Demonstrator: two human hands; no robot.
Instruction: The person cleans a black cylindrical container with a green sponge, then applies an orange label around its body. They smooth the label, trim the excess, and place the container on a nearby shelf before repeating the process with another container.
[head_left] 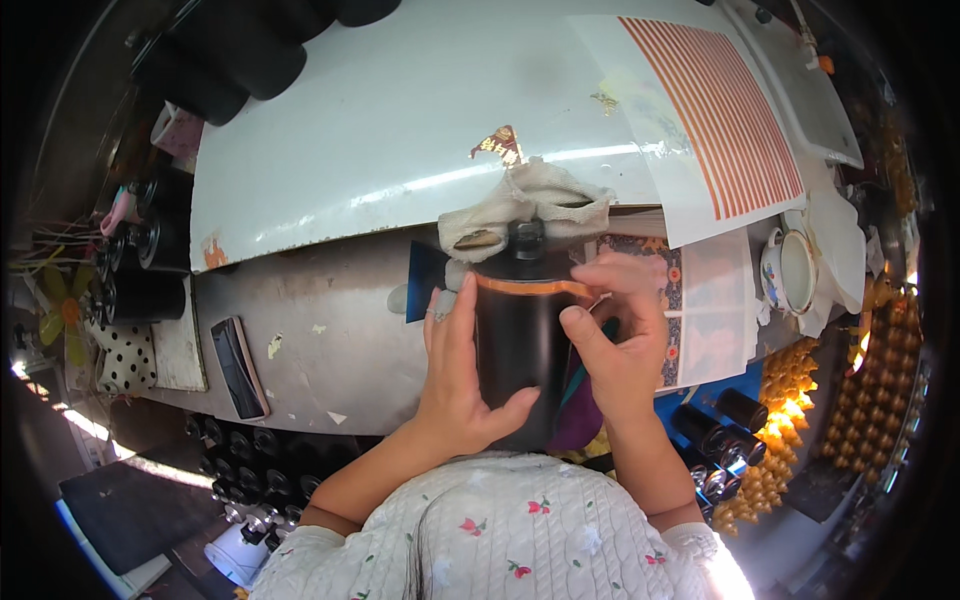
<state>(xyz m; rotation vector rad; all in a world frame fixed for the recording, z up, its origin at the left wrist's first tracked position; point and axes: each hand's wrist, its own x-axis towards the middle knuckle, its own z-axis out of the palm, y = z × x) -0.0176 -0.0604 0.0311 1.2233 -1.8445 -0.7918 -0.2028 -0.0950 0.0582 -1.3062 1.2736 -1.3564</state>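
Observation:
A black cylindrical canister (522,345) is held close in front of my body, its knobbed end pointing away from me. A thin orange strip (525,287) crosses it near that end. My left hand (458,385) grips the left side, fingers straight along it and thumb across the body. On the right, my right hand (622,345) has bent fingers at the strip's right end, with thumb and forefinger close together there. What lies inside the right palm is partly hidden. Just beyond the knob (527,238) lies a crumpled whitish cloth (530,200) on the bench edge.
A sheet of orange stripes (715,120) lies at the right of the white bench top (400,130). Patterned sheets (715,310) and a cup (795,270) are nearby. A phone (239,368) rests left. Black canisters (235,60) stand far left; golden spiky pieces (775,440) lie right.

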